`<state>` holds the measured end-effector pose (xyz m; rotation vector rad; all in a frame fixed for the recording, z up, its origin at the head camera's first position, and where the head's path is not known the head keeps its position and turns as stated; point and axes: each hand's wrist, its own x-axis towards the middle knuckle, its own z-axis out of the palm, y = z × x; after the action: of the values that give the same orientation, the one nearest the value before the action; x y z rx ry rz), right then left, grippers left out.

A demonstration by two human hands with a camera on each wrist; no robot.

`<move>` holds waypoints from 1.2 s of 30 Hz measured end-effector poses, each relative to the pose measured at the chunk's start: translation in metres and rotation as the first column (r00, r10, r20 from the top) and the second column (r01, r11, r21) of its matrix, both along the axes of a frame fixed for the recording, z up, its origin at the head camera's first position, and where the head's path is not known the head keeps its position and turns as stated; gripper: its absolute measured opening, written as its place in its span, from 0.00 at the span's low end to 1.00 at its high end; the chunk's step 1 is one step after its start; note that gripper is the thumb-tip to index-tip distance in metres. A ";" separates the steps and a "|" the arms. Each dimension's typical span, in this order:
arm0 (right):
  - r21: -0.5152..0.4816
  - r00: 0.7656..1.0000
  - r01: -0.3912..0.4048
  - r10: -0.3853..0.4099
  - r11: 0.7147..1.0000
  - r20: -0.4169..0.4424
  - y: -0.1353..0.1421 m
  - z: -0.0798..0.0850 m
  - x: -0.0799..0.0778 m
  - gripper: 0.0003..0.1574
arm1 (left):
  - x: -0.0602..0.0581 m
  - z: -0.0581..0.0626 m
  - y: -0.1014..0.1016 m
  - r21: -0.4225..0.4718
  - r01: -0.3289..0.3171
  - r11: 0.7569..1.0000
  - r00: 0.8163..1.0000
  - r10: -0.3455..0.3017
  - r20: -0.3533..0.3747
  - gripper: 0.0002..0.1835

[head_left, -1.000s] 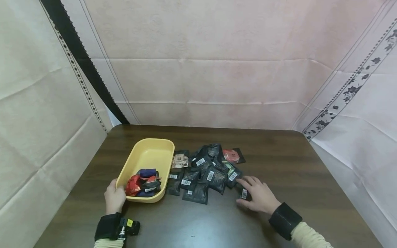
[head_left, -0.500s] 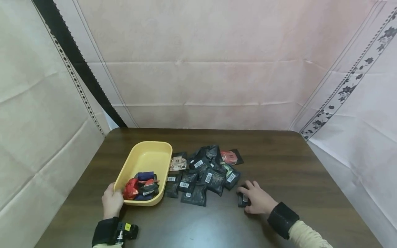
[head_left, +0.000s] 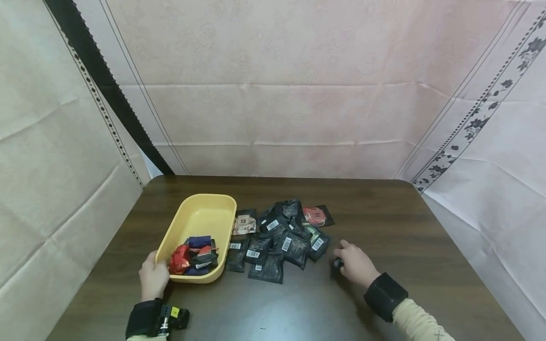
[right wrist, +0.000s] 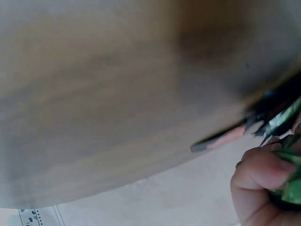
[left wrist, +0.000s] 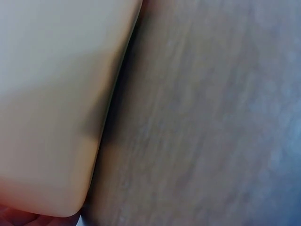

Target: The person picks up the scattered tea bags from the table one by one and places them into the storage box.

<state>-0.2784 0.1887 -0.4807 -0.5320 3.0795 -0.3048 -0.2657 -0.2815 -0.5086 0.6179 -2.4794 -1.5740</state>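
Observation:
My left hand (head_left: pixel 153 277) grips the near left rim of a yellow plastic tray (head_left: pixel 209 208); the left wrist view shows the tray's wall (left wrist: pixel 47 141) up close with fingertips under its edge. Inside the tray lie a red foil packet (head_left: pixel 180 259) and several dark blue and black packets (head_left: pixel 199 242). To the right, my right hand (head_left: pixel 356 265) holds a small black packet (head_left: pixel 338 263) lifted just over the table. In the right wrist view the packet shows a green face (right wrist: pixel 292 190) under the thumb, and most of it is hidden by the fingers.
A pile of black packets (head_left: pixel 294 246) with white barcode labels lies right of the tray. A packet with a red front (head_left: pixel 314 216) sits at its far right, and one with a beige front (head_left: pixel 244 224) beside the tray. The brown table (head_left: pixel 384 213) meets hanging cloth (head_left: pixel 277 118) behind.
My right hand has closed its fingers on the small black packet and raised it from the table. My left hand stays on the tray. The head view has shifted slightly.

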 end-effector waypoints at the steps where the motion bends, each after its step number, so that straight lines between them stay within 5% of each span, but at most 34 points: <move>1: -0.011 1.000 -0.003 0.002 1.000 -0.012 0.000 0.002 -0.001 0.16 | 0.000 0.000 0.000 -0.001 -0.001 1.000 1.000 0.001 -0.002 0.25; 7: -0.080 0.994 -0.016 0.008 0.997 -0.108 -0.007 0.015 -0.006 0.16 | -0.001 -0.001 0.000 0.001 -0.004 1.000 1.000 0.004 -0.003 0.25; 14: -0.089 0.997 -0.005 -0.002 0.996 -0.081 -0.026 0.022 -0.012 0.16 | -0.001 0.000 0.000 0.024 -0.009 1.000 1.000 0.009 0.016 0.26; 36: -0.114 0.964 -0.197 0.171 0.974 -0.205 -0.097 0.038 -0.035 0.20 | 0.001 0.002 0.003 0.031 -0.015 0.999 1.000 0.015 -0.012 0.25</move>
<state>-0.3129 0.0916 -0.4430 -0.8998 3.1754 -0.4853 -0.2652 -0.2789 -0.5062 0.6283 -2.4404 -1.6094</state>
